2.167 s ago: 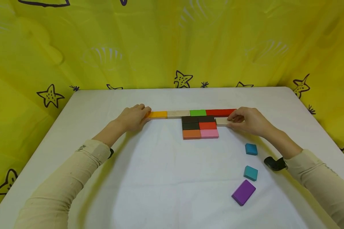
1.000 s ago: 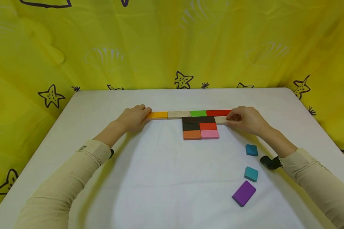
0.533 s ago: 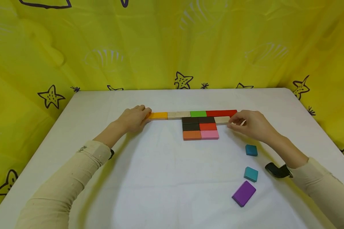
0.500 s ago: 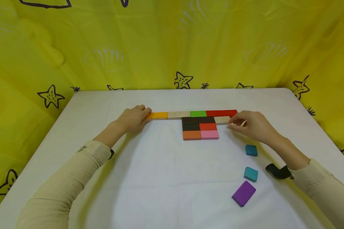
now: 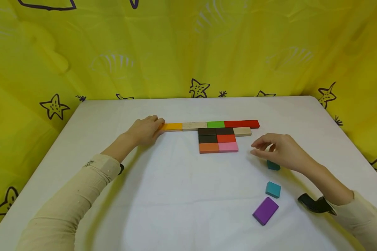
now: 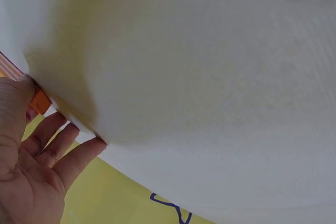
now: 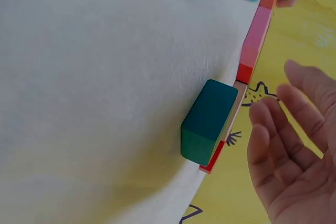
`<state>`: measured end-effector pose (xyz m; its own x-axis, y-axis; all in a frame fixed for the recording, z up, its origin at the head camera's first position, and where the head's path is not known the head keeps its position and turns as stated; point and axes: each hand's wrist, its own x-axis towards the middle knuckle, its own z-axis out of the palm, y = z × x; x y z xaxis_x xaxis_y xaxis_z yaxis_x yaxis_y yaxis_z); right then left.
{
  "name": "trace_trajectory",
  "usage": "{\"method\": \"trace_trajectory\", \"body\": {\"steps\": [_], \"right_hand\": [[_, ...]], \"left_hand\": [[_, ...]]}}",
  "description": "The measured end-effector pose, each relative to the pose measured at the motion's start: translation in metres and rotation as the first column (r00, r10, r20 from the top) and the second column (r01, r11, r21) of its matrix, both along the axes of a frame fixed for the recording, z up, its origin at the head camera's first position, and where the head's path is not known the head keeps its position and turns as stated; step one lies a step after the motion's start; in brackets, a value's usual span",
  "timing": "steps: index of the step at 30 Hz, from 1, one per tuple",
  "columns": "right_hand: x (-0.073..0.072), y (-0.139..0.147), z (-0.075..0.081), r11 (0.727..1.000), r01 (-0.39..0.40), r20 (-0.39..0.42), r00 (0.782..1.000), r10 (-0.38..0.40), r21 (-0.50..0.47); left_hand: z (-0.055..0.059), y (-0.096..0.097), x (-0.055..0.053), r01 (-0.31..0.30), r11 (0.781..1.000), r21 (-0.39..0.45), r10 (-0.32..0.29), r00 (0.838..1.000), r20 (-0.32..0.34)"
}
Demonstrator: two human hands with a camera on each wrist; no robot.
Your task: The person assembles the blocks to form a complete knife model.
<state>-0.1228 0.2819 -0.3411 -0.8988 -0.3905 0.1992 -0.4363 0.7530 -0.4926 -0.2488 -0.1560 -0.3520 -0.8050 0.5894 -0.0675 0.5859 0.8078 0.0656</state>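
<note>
In the head view my left hand (image 5: 144,130) pinches the yellow-orange block (image 5: 172,127) at the left end of a row. Its thumb and fingers lie on either side of the block's orange end (image 6: 40,101). The row continues with a plain wooden block (image 5: 194,126), a green block (image 5: 215,124) and a long red block (image 5: 242,124). A short plain wooden block (image 5: 242,131) lies in front of the red one. My right hand (image 5: 281,150) hovers with loosely bent fingers, holding nothing, and partly covers a teal block (image 5: 273,165).
Dark blocks (image 5: 208,139), a red block (image 5: 226,138), an orange block (image 5: 208,148) and a pink block (image 5: 228,147) form a cluster before the row. A second teal block (image 5: 273,189) and a purple block (image 5: 265,211) lie nearer. A yellow patterned cloth (image 5: 163,52) hangs behind the table.
My right hand slid the short wooden block left against the dark blocks, let it go, and drew back toward me over the teal block. My left hand stayed at the row's end.
</note>
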Motion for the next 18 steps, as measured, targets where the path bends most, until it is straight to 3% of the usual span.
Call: {"method": "trace_trajectory", "body": {"steps": [11,18], "right_hand": [[0.024,0.007,-0.001,0.977,-0.167,0.08,0.981,0.178,-0.129],[0.039,0.014,0.003,0.958,-0.242,0.27,0.922,0.277,-0.156]], "left_hand": [[0.0,0.001,0.001,-0.003,1.0,-0.002,0.003,1.0,0.01],[0.0,0.0,0.0,0.003,1.0,0.006,-0.003,1.0,0.006]]}}
